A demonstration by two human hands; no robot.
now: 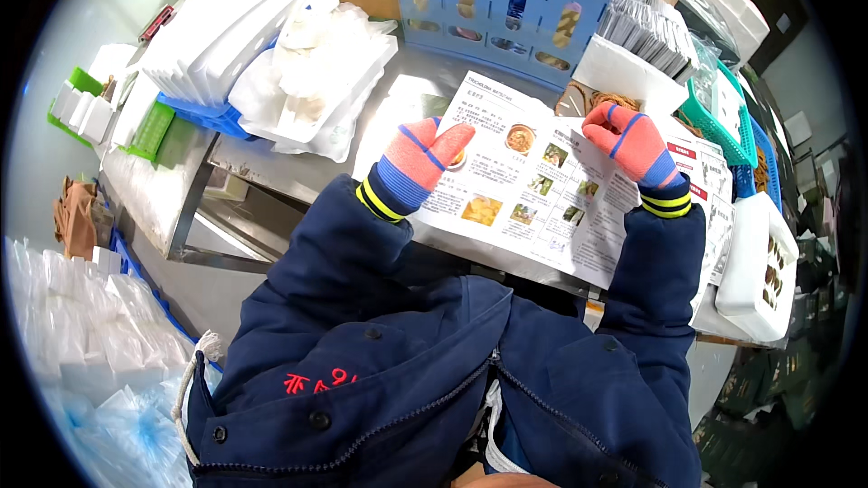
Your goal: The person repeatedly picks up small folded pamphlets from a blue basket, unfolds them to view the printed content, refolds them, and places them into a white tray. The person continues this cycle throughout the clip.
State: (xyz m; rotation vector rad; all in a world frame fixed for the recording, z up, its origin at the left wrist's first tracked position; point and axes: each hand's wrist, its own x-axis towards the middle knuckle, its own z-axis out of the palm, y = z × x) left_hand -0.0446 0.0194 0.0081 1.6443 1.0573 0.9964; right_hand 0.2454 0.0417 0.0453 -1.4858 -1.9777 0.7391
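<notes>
A printed leaflet with text and small colour pictures lies across the metal table in front of me, with a crease toward its right part. My left hand, in a pink and blue knitted glove, is closed at the leaflet's left edge, its thumb over the paper. At the upper right part of the leaflet, my right hand wears a matching glove and has its fingers curled together at the paper. The undersides of both hands, and exactly how they grip, are hidden.
Behind the leaflet stands a blue perforated crate. White foam sheets and a white tray are at the left. On the right are more printed sheets, a green basket, a white foam box and a stack of papers.
</notes>
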